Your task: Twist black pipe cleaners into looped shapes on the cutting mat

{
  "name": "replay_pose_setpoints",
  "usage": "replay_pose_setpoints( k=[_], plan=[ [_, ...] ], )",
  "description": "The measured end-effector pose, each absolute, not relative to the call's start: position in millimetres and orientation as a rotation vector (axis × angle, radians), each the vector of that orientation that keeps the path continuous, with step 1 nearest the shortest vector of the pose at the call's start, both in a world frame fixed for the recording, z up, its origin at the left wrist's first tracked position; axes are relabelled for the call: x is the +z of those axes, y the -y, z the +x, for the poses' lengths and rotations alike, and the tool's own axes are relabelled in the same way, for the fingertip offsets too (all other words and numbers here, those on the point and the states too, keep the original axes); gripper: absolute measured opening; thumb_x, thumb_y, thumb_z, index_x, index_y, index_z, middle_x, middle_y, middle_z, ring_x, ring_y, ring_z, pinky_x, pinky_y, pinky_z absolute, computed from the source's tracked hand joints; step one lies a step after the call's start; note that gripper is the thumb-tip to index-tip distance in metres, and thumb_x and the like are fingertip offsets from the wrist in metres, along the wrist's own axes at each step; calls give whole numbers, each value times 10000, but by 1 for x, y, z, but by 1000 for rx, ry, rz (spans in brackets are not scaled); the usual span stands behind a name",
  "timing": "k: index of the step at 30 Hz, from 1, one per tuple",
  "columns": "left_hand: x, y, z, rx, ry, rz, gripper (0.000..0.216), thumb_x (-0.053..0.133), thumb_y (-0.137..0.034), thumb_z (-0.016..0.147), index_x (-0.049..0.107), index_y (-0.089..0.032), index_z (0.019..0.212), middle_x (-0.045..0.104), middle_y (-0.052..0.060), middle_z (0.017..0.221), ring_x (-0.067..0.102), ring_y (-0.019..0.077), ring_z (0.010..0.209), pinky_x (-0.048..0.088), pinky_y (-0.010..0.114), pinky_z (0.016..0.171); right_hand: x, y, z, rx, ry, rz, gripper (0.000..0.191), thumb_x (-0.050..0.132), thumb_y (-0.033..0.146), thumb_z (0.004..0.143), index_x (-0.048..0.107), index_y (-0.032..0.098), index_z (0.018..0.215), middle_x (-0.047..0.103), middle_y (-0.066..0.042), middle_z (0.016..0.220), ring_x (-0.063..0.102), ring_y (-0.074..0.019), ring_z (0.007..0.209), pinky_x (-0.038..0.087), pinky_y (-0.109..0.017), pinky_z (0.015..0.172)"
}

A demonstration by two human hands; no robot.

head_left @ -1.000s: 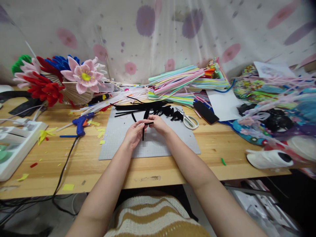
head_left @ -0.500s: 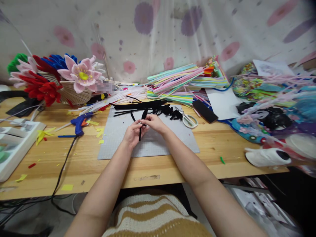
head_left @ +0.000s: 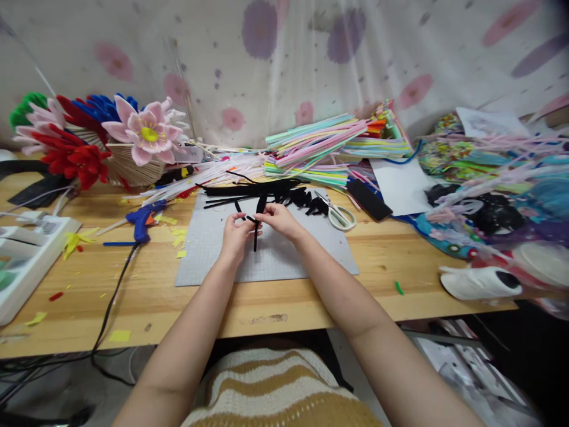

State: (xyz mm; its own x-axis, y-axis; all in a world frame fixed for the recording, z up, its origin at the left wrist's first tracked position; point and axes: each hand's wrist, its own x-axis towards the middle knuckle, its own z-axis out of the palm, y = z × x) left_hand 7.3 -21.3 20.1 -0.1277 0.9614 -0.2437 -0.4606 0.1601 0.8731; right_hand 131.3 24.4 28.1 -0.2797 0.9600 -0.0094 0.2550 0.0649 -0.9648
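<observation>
Over the grey cutting mat (head_left: 208, 261), both my hands meet at a piece made of black pipe cleaner (head_left: 255, 238), with a flat loop at its top and a straight stem hanging down. My right hand (head_left: 281, 220) pinches it just below the loop. My left hand (head_left: 235, 237) has its fingertips on a short crosswise end, partly hidden by the fingers. Behind them lies a bundle of black pipe cleaners (head_left: 249, 191), beside several bent black loops (head_left: 302, 199). Scissors (head_left: 341, 218) rest at the mat's right edge.
A blue glue gun (head_left: 142, 222) and a white power strip (head_left: 38, 261) are on the left, its cable crossing the table. Fuzzy flowers (head_left: 149, 133) stand behind. Pastel pipe cleaners (head_left: 320, 142) are piled at the back; a black phone-like slab (head_left: 368, 200) and white thread spool (head_left: 480, 281) lie right.
My left hand has drawn slightly left and its fingers have lifted apart, showing a short crosswise end. The hanging black stem now points more nearly straight down.
</observation>
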Motion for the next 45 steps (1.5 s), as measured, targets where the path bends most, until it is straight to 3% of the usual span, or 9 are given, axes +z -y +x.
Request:
replay_pose_setpoints(
  k=[4, 8, 12, 23, 26, 29, 33, 38, 45],
  plan=[
    [20, 24, 8, 1357, -979, 687, 453, 739, -144, 533, 440, -175, 872, 622, -32, 661, 639, 141, 672, 522, 311, 659, 29, -25, 129, 1138, 1675, -1335, 282, 620, 360, 638, 429, 170, 552, 400, 66, 500, 354, -68, 504, 258, -228, 520],
    [20, 23, 10, 1403, -1101, 653, 257, 710, -224, 646, 482, -143, 736, 614, -10, 615, 604, 104, 569, 507, 267, 606, 25, -26, 128, 1123, 1717, -1306, 312, 623, 388, 626, 415, 172, 541, 382, 66, 509, 332, -66, 511, 245, -231, 518],
    [24, 20, 9, 1349, -1152, 544, 120, 615, -130, 752, 513, -115, 690, 598, 6, 544, 578, 88, 496, 491, 227, 554, 20, -25, 125, 1284, 1631, -1153, 328, 615, 450, 602, 454, 164, 585, 421, 52, 550, 362, -70, 535, 277, -230, 531],
    [32, 15, 5, 986, -1010, 103, 241, 421, -39, 858, 558, -103, 671, 494, -25, 509, 478, 19, 411, 461, 104, 462, 17, -21, 118, 1506, 1538, -1057, 413, 690, 507, 531, 463, 166, 580, 480, 44, 528, 392, -66, 500, 284, -221, 495],
    [28, 16, 3, 958, -978, 159, 201, 424, -78, 869, 578, -110, 744, 530, -12, 565, 509, 30, 448, 475, 125, 484, 20, -21, 119, 1518, 1542, -1053, 435, 689, 523, 534, 434, 173, 573, 479, 44, 528, 411, -73, 511, 303, -223, 508],
    [21, 19, 0, 1004, -1118, 382, 155, 491, -255, 864, 574, -126, 887, 603, 42, 721, 584, 91, 566, 511, 217, 533, 23, -23, 122, 1388, 1561, -1114, 434, 685, 518, 537, 425, 172, 560, 407, 63, 515, 368, -64, 511, 279, -224, 509],
    [14, 28, -5, 1433, -1627, 885, 352, 631, -350, 749, 501, -189, 1034, 603, 50, 905, 602, 129, 751, 503, 250, 622, 25, -29, 124, 1226, 1594, -1255, 417, 675, 502, 547, 427, 166, 539, 363, 71, 508, 317, -58, 515, 247, -231, 516],
    [15, 35, -3, 1422, -1741, 1550, 201, 640, -354, 727, 626, -196, 850, 663, 40, 852, 613, 159, 824, 463, 298, 792, 21, -32, 115, 1156, 1563, -1324, 380, 664, 465, 571, 432, 167, 530, 387, 63, 512, 333, -67, 521, 254, -236, 520],
    [17, 20, -3, 1281, -1507, 1036, 103, 664, -241, 689, 694, -148, 720, 684, 43, 677, 622, 144, 642, 470, 272, 685, 22, -29, 116, 1250, 1551, -1206, 348, 672, 457, 567, 503, 153, 568, 475, 32, 553, 404, -84, 550, 310, -242, 547]
  ],
)
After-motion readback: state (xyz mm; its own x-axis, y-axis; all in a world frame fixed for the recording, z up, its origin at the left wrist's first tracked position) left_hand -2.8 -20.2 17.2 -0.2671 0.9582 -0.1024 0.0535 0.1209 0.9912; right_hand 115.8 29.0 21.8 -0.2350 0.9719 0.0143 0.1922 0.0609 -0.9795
